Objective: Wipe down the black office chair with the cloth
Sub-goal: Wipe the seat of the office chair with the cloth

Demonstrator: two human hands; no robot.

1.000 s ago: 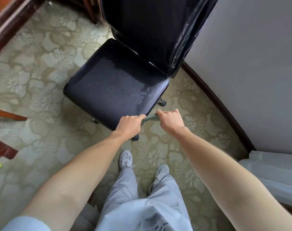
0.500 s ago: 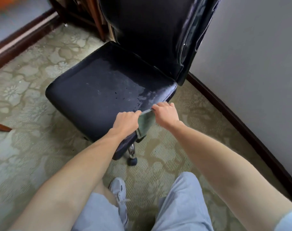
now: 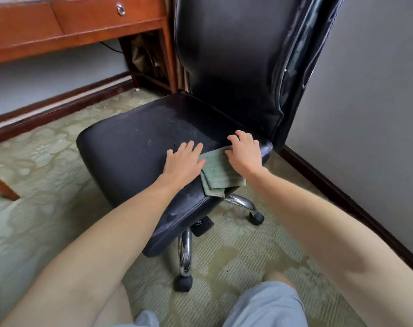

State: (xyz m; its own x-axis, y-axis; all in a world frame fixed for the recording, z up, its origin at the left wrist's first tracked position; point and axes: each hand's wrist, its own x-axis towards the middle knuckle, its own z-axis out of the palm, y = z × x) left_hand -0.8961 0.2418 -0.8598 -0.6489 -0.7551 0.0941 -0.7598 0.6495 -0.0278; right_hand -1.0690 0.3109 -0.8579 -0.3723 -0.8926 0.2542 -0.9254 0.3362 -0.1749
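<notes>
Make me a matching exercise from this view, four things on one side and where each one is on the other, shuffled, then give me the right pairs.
Things:
1. cloth
2. left hand
3. caster
4. wooden desk

Places:
A. on the carpet, at the end of a chrome leg
B. flat on the seat, left of the cloth
C. at the top left, behind the chair
D. draped over the seat's near edge, between the two hands

Pairs: 1-D, 2-B, 3-A, 4-C
</notes>
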